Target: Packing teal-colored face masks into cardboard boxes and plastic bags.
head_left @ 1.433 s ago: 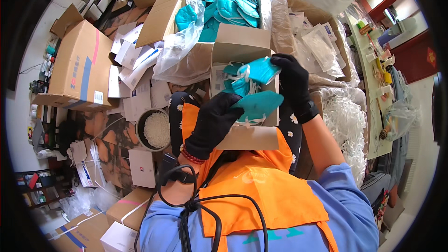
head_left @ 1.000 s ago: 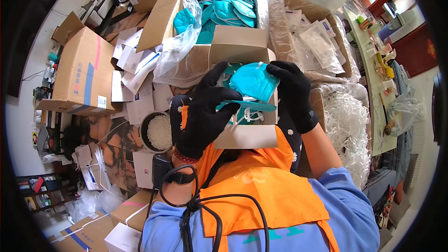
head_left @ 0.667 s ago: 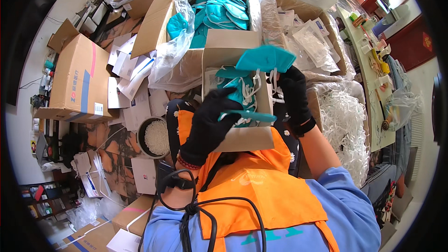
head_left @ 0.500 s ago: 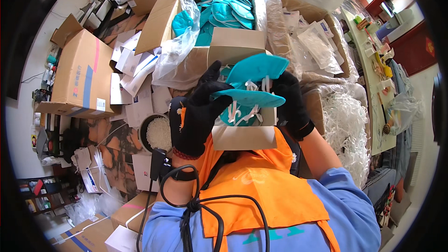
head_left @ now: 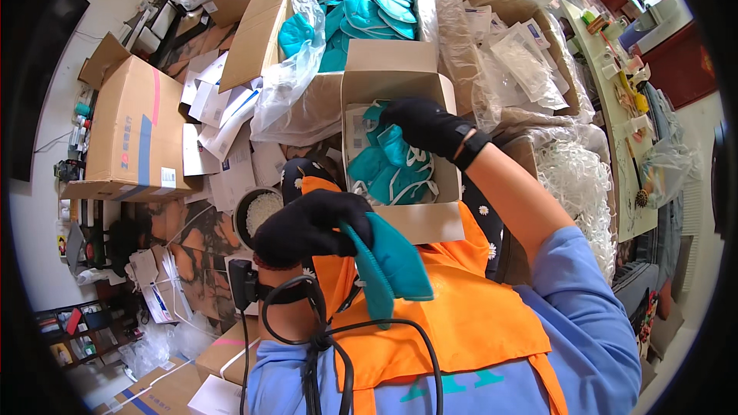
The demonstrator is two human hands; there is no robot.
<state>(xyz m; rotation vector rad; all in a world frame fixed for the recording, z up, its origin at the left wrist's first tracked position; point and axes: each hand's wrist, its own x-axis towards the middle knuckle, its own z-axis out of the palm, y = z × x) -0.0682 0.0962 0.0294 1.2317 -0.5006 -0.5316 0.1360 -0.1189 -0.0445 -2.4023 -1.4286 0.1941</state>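
Teal mask [head_left: 388, 257] now lower, in left-hand [head_left: 307, 227] grip, off box [head_left: 400, 154].

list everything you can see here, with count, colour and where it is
small open carton: one, brown, on the lap, centre
masks in small carton: several, teal, under the right hand
folded mask: one, teal, in the left hand
big lined carton: one, brown with clear liner, top centre
masks in big carton: many, teal, loose pile
carton of clear packets: one, brown, top right
closed carton: one, brown, left
round tub: one, white contents, left of the knees
white papers: many, on the floor, upper left
apron: one, orange, lower centre
cable: one, black, bottom centre
left hand: black glove, gripping the folded mask
right hand: black glove, inside the small carton
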